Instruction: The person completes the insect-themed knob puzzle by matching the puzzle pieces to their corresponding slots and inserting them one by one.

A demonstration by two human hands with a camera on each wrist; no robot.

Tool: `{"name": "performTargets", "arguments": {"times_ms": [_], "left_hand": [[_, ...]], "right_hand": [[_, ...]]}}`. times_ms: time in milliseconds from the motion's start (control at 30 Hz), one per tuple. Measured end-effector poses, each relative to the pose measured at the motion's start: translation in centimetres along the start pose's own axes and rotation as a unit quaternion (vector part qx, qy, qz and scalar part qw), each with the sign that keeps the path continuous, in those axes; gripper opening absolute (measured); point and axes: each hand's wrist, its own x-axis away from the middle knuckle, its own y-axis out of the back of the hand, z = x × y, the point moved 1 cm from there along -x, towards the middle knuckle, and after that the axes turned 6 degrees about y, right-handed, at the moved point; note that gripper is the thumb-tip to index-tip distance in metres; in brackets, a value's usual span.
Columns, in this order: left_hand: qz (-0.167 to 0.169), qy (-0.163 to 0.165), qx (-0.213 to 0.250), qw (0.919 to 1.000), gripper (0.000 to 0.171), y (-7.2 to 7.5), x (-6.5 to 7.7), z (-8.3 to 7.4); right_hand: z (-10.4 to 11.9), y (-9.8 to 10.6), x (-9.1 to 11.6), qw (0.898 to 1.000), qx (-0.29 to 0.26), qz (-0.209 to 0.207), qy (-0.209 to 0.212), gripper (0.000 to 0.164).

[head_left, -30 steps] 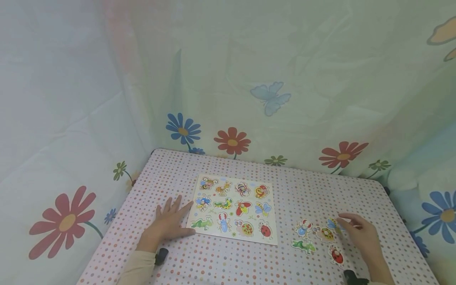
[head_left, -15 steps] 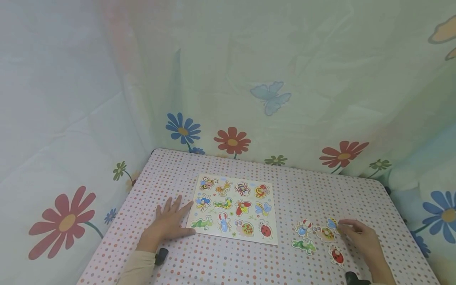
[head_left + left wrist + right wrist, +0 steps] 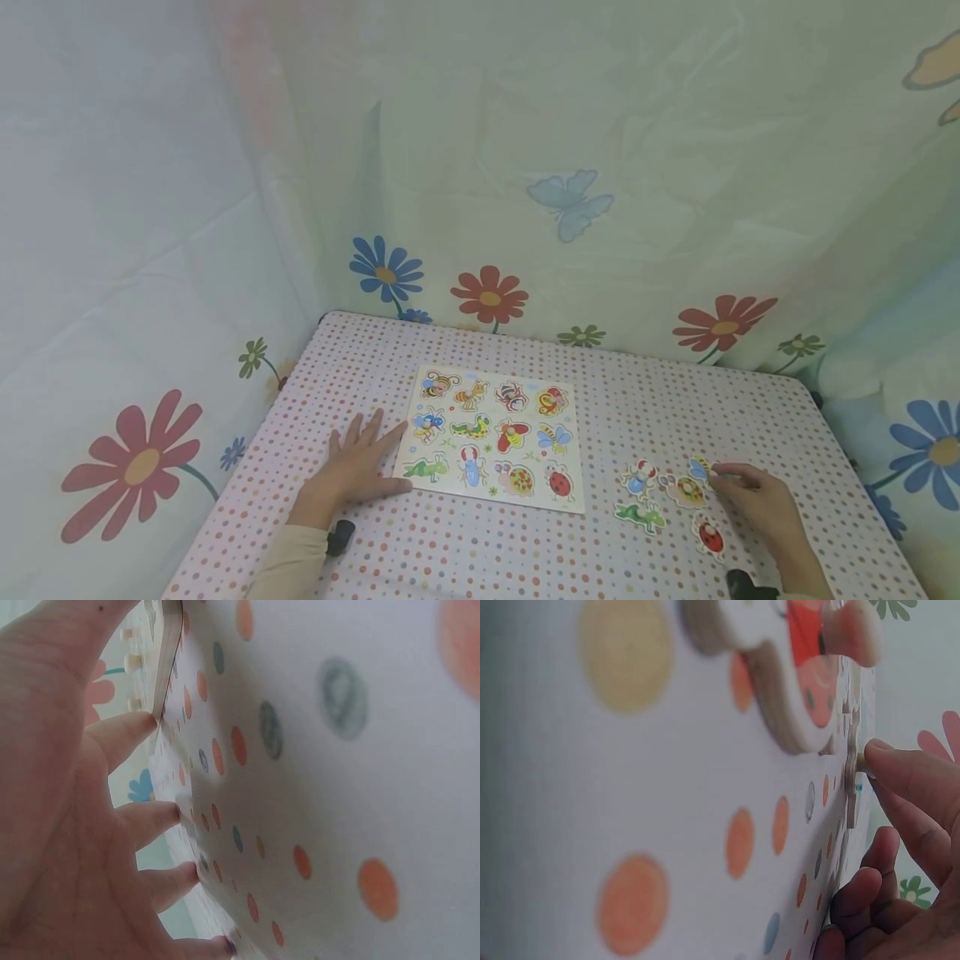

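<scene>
My left hand lies with fingers spread at the left edge of a wooden puzzle board printed with insects. In the left wrist view, several fingertips rest on the tablecloth, and one touches the board's corner. My right hand pinches the small knob of a blue-winged insect puzzle piece between thumb and finger, its other fingers curled near the cloth. In the right wrist view that piece appears edge-on, low over the table. Beside it lie a snail piece and a ladybug piece.
A stag beetle piece and a grasshopper piece lie between the board and the right hand. The table has a dotted cloth. Fabric walls printed with flowers stand behind and at the sides.
My right hand has shifted slightly toward the near edge, its index finger coming down to the blue-winged insect piece's knob. The left hand and the board stay where they were.
</scene>
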Motion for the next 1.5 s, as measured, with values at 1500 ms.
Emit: {"name": "performTargets", "arguments": {"times_ms": [1500], "left_hand": [[0.000,-0.003,0.017,0.9998,0.099,0.1,0.1,-0.1]], "right_hand": [[9.4,-2.7,2.7,0.975,-0.058,0.075,0.200,0.042]]}}
